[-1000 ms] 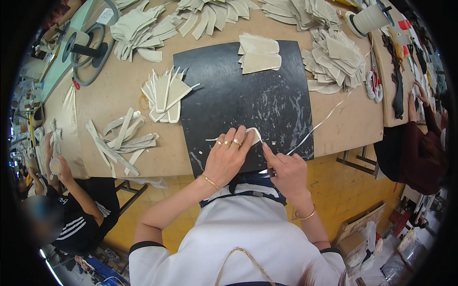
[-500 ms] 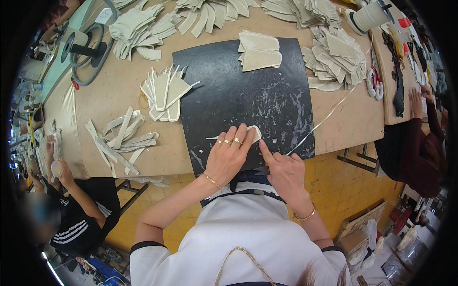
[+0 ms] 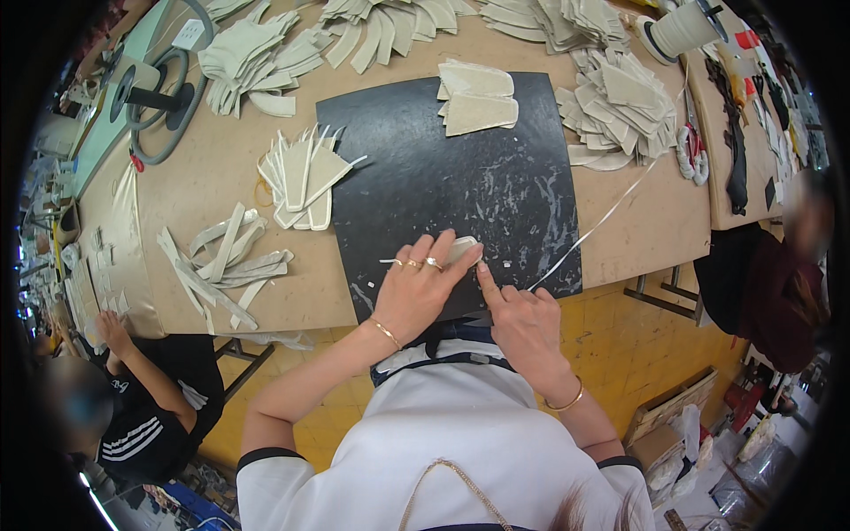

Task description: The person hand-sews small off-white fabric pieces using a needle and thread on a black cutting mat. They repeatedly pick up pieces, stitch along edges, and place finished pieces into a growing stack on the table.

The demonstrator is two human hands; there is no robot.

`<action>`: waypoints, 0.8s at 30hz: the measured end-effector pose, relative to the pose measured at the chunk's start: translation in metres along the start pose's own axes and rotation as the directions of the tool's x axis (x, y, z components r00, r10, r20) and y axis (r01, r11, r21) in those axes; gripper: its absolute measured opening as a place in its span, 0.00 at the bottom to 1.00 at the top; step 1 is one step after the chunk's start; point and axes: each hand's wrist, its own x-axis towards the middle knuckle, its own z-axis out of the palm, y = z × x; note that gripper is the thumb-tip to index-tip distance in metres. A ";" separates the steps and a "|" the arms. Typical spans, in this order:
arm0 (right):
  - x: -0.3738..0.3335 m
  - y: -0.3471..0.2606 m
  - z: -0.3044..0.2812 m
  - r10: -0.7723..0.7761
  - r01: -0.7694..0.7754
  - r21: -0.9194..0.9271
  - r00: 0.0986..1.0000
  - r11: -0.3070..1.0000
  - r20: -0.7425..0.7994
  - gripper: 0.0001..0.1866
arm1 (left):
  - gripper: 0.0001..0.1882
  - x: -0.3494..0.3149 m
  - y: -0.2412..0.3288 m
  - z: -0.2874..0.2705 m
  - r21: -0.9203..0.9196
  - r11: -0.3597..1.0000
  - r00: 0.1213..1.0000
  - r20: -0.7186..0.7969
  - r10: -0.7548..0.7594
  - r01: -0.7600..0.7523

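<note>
A small cream fabric piece (image 3: pixel 462 250) with a pale rim lies on the black mat (image 3: pixel 425 177), mostly covered by my left hand (image 3: pixel 418 281). The bent fingers of that hand press it down, and a short white end sticks out on their left. My right hand (image 3: pixel 524 320) points its index fingertip at the piece's right edge, while the other fingers are curled. Narrow white tape (image 3: pixel 595 232) runs from the upper right down to these curled fingers; its course under them is hidden.
Two cream pieces (image 3: pixel 479 113) lie at the mat's far edge. Edged pieces (image 3: pixel 305 181) and loose strips (image 3: pixel 221 265) are on the left. Stacks of cut pieces (image 3: pixel 620 102), scissors (image 3: pixel 691 150) and a tape spool (image 3: pixel 682 34) stand right. Co-workers (image 3: pixel 146 389) sit at both sides.
More of the fabric piece's face shows beyond my left fingers, and its rim has turned slightly. My right index finger has shifted a little left along with it. The right co-worker has leaned in.
</note>
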 end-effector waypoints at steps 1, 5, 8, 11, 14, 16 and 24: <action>0.000 0.000 0.000 0.002 -0.002 0.000 1.000 1.000 0.000 0.38 | 0.33 0.001 -0.002 -0.001 -0.040 0.999 1.000 0.015 -0.018 0.018; -0.002 0.000 0.001 0.015 -0.014 0.007 1.000 1.000 -0.028 0.38 | 0.33 0.003 -0.005 -0.004 0.023 0.993 0.993 0.006 -0.114 0.114; -0.003 0.000 0.001 0.040 -0.040 -0.017 0.999 0.999 -0.013 0.38 | 0.33 0.002 -0.001 -0.006 0.072 0.992 0.993 0.049 -0.106 0.102; -0.004 0.002 -0.005 0.100 -0.104 0.097 0.994 0.990 0.047 0.35 | 0.33 0.002 -0.005 -0.010 0.058 0.998 0.996 0.088 0.021 -0.027; -0.007 0.009 -0.021 0.168 -0.180 0.199 0.983 0.963 0.074 0.31 | 0.32 0.009 -0.015 -0.018 0.088 0.967 0.951 0.222 0.216 -0.240; -0.014 0.025 -0.038 0.228 -0.260 0.255 0.962 0.931 0.149 0.25 | 0.29 0.011 -0.018 -0.025 0.018 0.988 0.967 0.205 0.148 -0.155; -0.059 0.120 -0.082 0.527 -0.441 0.517 0.849 0.734 -0.024 0.16 | 0.26 0.008 -0.004 -0.019 0.007 0.997 0.997 0.002 -0.076 0.076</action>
